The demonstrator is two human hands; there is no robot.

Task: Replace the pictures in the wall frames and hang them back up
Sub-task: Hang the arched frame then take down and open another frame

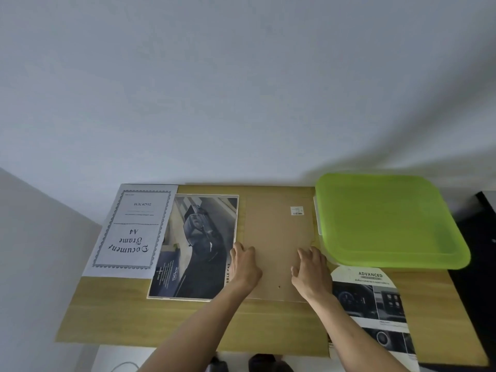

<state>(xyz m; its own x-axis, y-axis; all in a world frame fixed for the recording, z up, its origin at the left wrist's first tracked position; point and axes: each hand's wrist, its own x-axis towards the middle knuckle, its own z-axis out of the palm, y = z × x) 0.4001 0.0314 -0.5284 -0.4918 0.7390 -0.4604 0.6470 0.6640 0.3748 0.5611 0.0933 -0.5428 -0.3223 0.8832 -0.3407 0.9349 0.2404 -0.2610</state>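
A brown backing board (273, 237) of a picture frame lies face down in the middle of the wooden table (112, 312). My left hand (245, 264) rests flat on its left edge. On the board's right edge lies my right hand (311, 272), fingers spread. Left of the board is a dark car picture (193, 245) with a pale border. Further left lies a white "Document Frame A4" insert sheet (128, 232). A car brochure page (375, 304) sits to the right, partly under my right arm.
A green plastic lid or tray (389, 221) covers the table's back right corner, touching the board's right side. A bare white wall (241, 89) rises behind the table. Something black (480, 237) stands at the far right edge.
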